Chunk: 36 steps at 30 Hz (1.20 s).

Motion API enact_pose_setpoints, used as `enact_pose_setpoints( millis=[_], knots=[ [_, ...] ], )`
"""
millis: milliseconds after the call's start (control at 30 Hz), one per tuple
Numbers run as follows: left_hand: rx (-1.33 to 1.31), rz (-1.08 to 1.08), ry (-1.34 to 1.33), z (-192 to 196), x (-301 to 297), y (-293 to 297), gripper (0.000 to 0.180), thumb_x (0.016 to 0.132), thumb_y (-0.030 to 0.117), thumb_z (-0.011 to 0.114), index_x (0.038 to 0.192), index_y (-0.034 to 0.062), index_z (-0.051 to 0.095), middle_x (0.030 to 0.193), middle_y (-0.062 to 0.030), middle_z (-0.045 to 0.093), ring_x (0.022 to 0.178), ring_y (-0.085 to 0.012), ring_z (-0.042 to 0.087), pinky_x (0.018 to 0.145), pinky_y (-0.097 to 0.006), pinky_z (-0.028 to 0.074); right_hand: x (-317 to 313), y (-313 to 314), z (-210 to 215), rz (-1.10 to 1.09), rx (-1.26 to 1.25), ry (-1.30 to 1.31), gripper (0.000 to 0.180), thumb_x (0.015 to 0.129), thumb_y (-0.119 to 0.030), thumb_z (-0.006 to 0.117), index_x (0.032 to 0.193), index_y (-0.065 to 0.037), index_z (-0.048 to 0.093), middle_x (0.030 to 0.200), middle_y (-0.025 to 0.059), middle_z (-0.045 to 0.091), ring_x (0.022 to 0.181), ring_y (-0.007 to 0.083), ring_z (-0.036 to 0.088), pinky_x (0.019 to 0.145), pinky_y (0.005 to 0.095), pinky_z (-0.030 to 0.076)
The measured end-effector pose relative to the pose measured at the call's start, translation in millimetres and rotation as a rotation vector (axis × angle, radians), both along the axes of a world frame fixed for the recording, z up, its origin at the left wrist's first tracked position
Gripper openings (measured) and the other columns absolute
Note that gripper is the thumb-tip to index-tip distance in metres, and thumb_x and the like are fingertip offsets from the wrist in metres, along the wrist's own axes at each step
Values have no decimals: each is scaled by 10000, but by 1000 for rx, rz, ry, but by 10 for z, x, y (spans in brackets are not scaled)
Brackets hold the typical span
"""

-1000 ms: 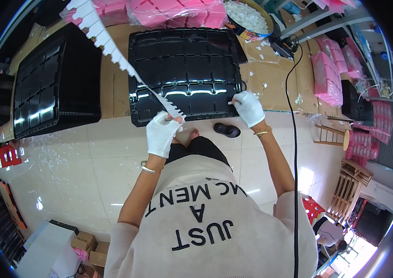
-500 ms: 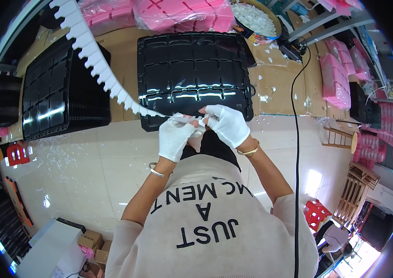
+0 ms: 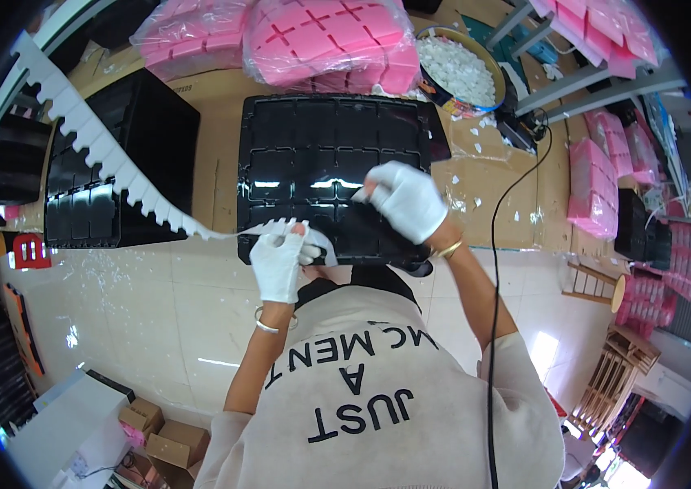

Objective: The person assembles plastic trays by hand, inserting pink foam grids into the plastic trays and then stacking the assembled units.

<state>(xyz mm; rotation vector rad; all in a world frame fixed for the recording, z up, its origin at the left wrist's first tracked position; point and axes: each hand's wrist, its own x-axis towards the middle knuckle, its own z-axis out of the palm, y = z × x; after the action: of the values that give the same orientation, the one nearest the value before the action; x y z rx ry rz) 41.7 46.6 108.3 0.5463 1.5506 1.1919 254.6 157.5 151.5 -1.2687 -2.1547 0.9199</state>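
A long white strip [image 3: 109, 151] with notches along one edge curves down from the upper left. My left hand [image 3: 278, 265], in a white glove with bare fingertips, pinches it close to its end. The short end hangs past my fingers over the near edge of a stack of black plastic trays [image 3: 329, 130]. Also gloved, my right hand [image 3: 405, 204] is apart from the strip, above the right part of the stack. Its fingers are closed together, and a small white piece [image 3: 359, 196] shows at their tips.
More black trays [image 3: 121, 163] stand stacked at the left. A round tub of white scraps [image 3: 459, 69] sits at the back right, beside pink foam blocks in clear plastic [image 3: 329, 41]. White bits lie on the cardboard-covered table [image 3: 516, 191]. A black cable [image 3: 494, 285] hangs at the right.
My hands were together at the strip's end; now they are apart. My right hand has moved off to the right with a small white piece, while my left keeps hold of the strip.
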Motion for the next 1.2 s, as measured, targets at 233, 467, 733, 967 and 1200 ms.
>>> enact_pose_setpoints(
  millis=[233, 467, 733, 967, 1200],
  knots=[
    [-170, 212, 513, -324, -781, -587, 218, 824, 116, 766, 951, -53, 713, 834, -44, 677, 710, -86, 565, 624, -237, 465, 696, 1267, -295, 7, 157, -387, 186, 857, -221, 596, 839, -70, 702, 867, 176, 658, 821, 352, 642, 754, 448, 495],
    [-220, 404, 543, -426, -1238, -735, 159, 800, 41, 756, 939, -32, 731, 693, -4, 601, 605, -79, 494, 569, -234, 398, 654, 1730, -595, 129, 226, -578, 150, 844, -233, 649, 827, -96, 707, 827, 164, 662, 803, 345, 656, 714, 451, 511],
    [-191, 386, 590, -588, -1360, -292, 163, 804, 75, 767, 912, -36, 714, 741, -5, 620, 627, -83, 512, 596, -240, 415, 599, 1774, -785, 94, 341, -539, 131, 777, -210, 688, 780, -79, 689, 804, 155, 648, 806, 321, 652, 715, 434, 528],
    [-185, 313, 532, -721, -1455, -131, 215, 812, 105, 770, 962, -35, 706, 865, -45, 665, 678, -88, 538, 611, -244, 435, 616, 1701, -875, 71, 442, -504, 144, 805, -210, 659, 780, -69, 675, 834, 125, 638, 856, 293, 644, 692, 398, 539],
    [-107, 583, 761, -710, -1334, -421, 278, 848, 100, 727, 1080, -24, 637, 832, -32, 638, 696, -94, 566, 637, -224, 461, 667, 1595, -925, 23, 423, -441, 134, 835, -197, 647, 806, -67, 665, 818, 123, 634, 842, 301, 637, 683, 430, 529]
  ],
)
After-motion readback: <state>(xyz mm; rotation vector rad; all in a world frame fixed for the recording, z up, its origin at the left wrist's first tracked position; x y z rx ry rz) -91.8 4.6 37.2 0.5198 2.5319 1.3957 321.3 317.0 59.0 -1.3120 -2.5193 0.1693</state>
